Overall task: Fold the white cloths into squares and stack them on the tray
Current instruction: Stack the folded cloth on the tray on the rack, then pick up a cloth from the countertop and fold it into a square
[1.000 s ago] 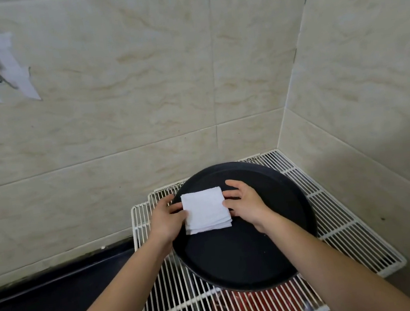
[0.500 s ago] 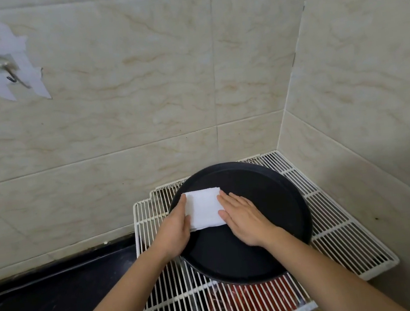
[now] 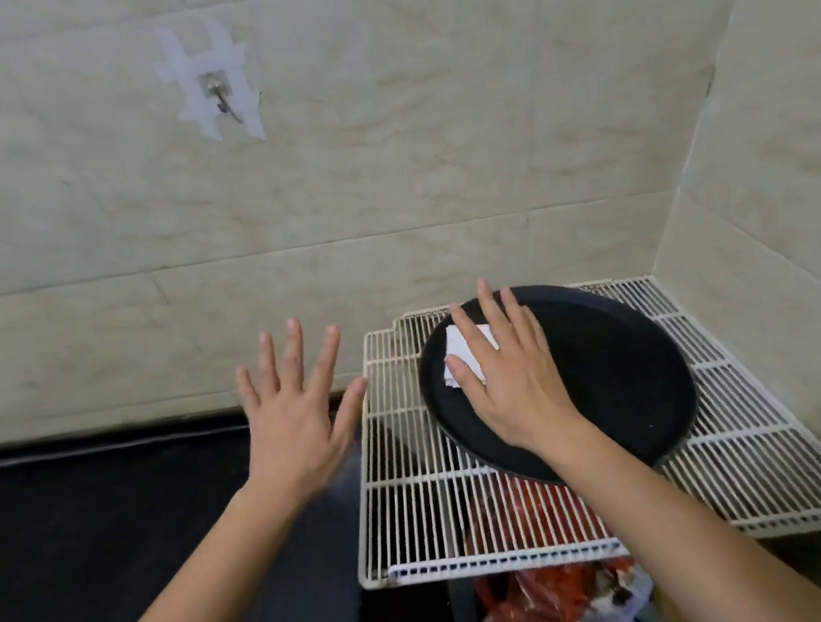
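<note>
Two hands in view, both bare, seen from over the person's shoulders. Far left: dark worktop [image 3: 89, 531] running along the foot of the beige tiled wall. Left hand [image 3: 297, 417] is over the right end of that worktop, fingers straight and spread wide, palm away from the camera, holding nothing. It looks slightly blurred. Its thumb tip is just beside the left edge of the rack, and I can't tell if they touch. On the wall above that hand is a small metal hook [image 3: 219, 94] stuck on with crossed strips of pale tape.

Next right: white wire rack [image 3: 407, 466] set into the corner where the two walls meet. The round black tray [image 3: 611, 363] sits on it, towards the back. A red plastic bag [image 3: 542, 599] shows below the rack, through the bars and under its front edge.

White cloth [image 3: 458, 342] lies folded on the far-left part of the tray, close to the rim. Right hand [image 3: 510, 381] lies flat on top of it, palm down, fingers straight and slightly apart, not curled round anything. The hand covers most of the cloth. Only the left strip shows, beside the forefinger and around the thumb tip. Fingertips reach past the cloth towards the tray's far rim. The cloth is well apart from the left hand.
</note>
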